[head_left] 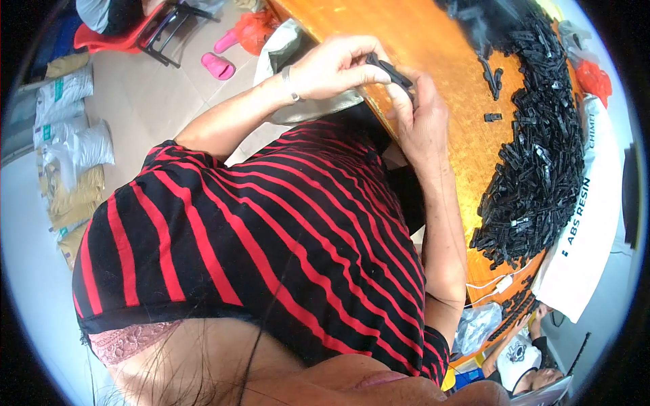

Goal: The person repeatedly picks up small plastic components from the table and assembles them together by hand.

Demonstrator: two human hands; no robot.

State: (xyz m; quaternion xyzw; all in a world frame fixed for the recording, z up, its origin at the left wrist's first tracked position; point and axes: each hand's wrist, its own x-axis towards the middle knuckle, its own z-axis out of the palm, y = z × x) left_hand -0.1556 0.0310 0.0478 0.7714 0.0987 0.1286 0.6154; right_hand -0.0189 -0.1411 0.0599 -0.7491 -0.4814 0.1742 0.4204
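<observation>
A small, long black plastic part (391, 70) is held up at the near edge of the orange table. My left hand (330, 68), with a band at its wrist, pinches one end between thumb and fingers. The other end sits between the thumb and fingers of my right hand (424, 116). Whether it is one part or two joined together is hidden by my fingers. To the right, a large heap of similar black plastic parts (542, 149) covers the far side of the table. A few loose black parts (493, 118) lie apart from the heap.
The orange table top (467, 169) lies under my right forearm. A white sack (582, 230) borders the heap. Beside my right elbow are a clear plastic bag (477, 325) and a white cable. Another person (521, 358) is at lower right. Pink slippers (218, 66) and stacked sacks (64, 135) are at left.
</observation>
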